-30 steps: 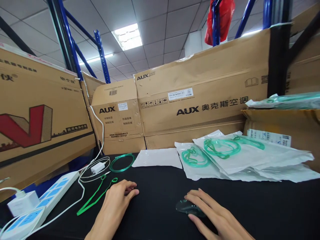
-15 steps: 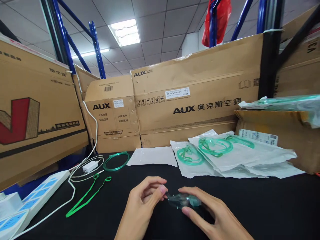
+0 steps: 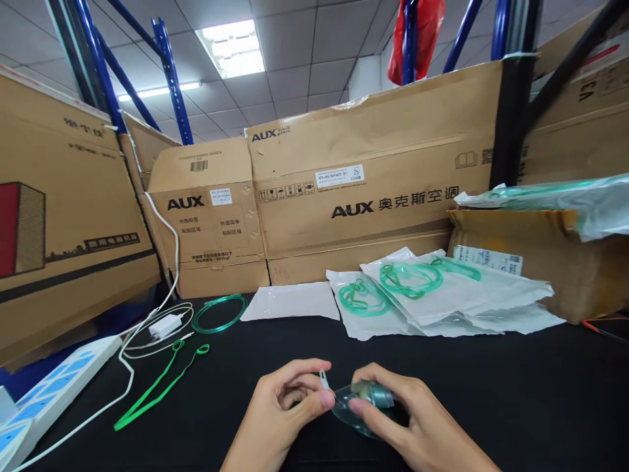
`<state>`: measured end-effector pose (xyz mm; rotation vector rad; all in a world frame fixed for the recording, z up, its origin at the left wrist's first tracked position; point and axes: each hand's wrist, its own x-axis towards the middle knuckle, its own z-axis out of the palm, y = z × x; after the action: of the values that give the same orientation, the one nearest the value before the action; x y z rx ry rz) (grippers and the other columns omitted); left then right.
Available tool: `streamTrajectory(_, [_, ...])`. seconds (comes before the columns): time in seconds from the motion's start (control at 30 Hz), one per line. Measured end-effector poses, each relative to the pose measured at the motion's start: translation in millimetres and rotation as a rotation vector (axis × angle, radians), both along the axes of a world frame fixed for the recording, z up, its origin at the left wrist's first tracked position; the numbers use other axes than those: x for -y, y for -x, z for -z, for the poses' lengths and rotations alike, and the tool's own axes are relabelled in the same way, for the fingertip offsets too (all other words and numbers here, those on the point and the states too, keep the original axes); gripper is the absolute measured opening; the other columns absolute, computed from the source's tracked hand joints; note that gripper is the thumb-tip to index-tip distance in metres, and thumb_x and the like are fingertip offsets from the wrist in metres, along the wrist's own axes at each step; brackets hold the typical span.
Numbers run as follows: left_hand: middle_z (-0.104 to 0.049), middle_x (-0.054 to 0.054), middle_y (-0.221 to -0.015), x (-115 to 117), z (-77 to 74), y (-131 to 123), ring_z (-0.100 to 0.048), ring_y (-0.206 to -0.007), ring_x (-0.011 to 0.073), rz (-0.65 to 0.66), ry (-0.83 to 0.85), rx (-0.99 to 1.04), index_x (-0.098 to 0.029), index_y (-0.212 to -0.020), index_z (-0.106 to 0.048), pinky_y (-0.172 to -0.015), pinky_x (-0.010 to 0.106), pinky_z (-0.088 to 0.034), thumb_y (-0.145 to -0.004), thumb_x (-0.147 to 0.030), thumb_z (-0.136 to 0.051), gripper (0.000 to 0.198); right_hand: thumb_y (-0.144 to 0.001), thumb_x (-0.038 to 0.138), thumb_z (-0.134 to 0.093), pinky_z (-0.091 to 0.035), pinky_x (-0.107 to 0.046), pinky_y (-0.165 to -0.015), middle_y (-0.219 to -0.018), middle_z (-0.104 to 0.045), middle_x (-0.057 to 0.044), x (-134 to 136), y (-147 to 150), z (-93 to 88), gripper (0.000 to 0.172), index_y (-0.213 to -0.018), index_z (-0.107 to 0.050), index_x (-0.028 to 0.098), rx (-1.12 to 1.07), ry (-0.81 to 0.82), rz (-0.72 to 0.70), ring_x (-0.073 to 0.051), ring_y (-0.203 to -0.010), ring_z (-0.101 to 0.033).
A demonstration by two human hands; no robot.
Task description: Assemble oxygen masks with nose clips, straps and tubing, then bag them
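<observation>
While both hands meet just above the black desk [image 3: 491,393], the right hand [image 3: 407,426] keeps a closed grip on a clear mask [image 3: 361,403], and the left hand [image 3: 280,413] pinches a small metal clip [image 3: 324,380] at the mask's near edge. Left of the mask, a green strap [image 3: 157,390] lies loose on the desk, with a coil of green tubing [image 3: 219,313], a white charger [image 3: 164,326] and a power strip [image 3: 54,387] beyond it. Behind the mask lie sealed pouches [image 3: 442,295] and a flat white pouch [image 3: 292,301]. Cardboard boxes [image 3: 373,190] wall off the desk behind them; nothing lies between mask and hands.
</observation>
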<state>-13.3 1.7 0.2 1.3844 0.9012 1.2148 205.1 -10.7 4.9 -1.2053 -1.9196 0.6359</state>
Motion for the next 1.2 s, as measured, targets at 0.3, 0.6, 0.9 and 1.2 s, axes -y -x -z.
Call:
streamTrajectory(0.3, [-0.063, 0.001, -0.082, -5.1, 9.1, 2.1, -0.059, -0.078, 0.0169, -0.021, -0.069, -0.186, -0.023, -0.112, -0.085, -0.077, 0.028, -0.048, -0.082, -0.055, -0.084, 0.043, -0.095, 0.037, -0.067, -0.050, -0.026, -0.080, -0.088, -0.078, 0.003, 1.9, 1.7, -1.0, 0.013, -0.094, -0.074, 0.027, -0.025, -0.005, -0.042, -0.019, -0.082, -0.072])
streamTrajectory(0.6, [-0.057, 0.002, -0.083, -0.8, 2.4, 4.5, -0.051, -0.075, 0.0187, -0.010, -0.111, -0.464, -0.024, -0.117, -0.085, -0.069, 0.027, -0.038, -0.093, -0.055, -0.067, 0.043, -0.095, 0.034, -0.067, -0.052, -0.026, -0.080, -0.093, -0.080, 0.001, 3.1, -0.8, 0.4, 0.012, -0.094, -0.075, 0.025, -0.084, 0.004, -0.107, -0.020, -0.087, -0.073])
streamTrajectory(0.9, [-0.058, 0.002, -0.081, 3.3, -1.5, 6.8, -0.053, -0.076, 0.0200, 0.035, -0.173, -0.550, -0.026, -0.118, -0.085, -0.069, 0.028, -0.039, -0.098, -0.058, -0.060, 0.045, -0.092, 0.038, -0.070, -0.057, -0.029, -0.082, -0.098, -0.084, 0.001, 6.5, 0.2, -4.2, 0.013, -0.097, -0.079, 0.029, -0.094, -0.027, -0.066, -0.024, -0.094, -0.077])
streamTrajectory(1.2, [-0.059, 0.001, -0.076, 11.0, -8.3, -1.2, -0.051, -0.067, 0.0165, -0.063, -0.232, -0.523, -0.025, -0.113, -0.086, -0.064, 0.026, -0.039, -0.095, -0.047, -0.067, 0.034, -0.095, 0.037, -0.069, -0.056, -0.026, -0.076, -0.093, -0.083, 0.002, 5.2, 0.2, -7.2, 0.014, -0.095, -0.079, 0.027, -0.095, -0.001, -0.111, -0.021, -0.087, -0.076])
